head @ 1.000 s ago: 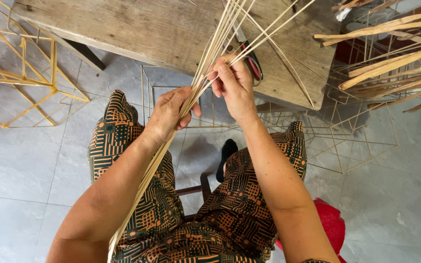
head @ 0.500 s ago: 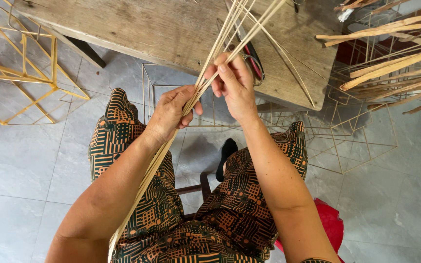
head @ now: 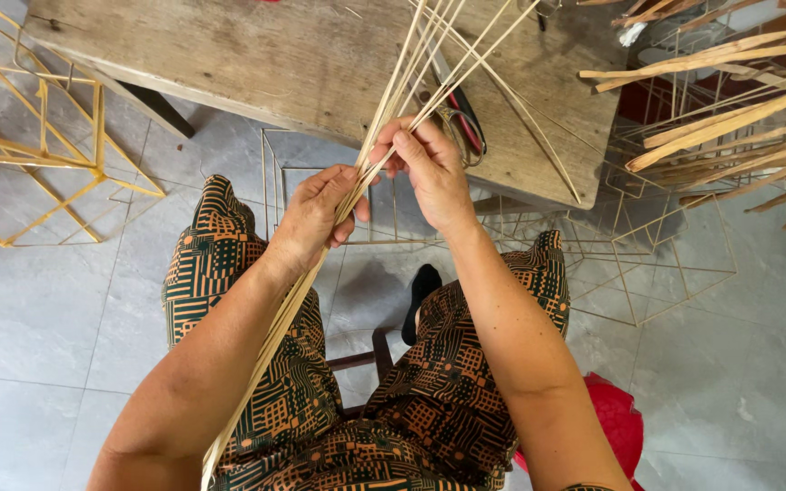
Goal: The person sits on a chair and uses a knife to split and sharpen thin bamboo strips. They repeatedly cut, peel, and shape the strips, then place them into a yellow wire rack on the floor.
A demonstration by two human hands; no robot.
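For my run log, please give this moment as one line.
left hand: grips strip bundle | right hand: pinches strips | wooden table behind

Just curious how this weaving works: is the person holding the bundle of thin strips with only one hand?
No, both the left hand and right hand grip the bundle of thin strips.

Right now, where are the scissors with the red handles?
In the head view, the red-handled scissors lie on the wooden table, just beyond the right hand and partly behind the bundle of thin cane strips.
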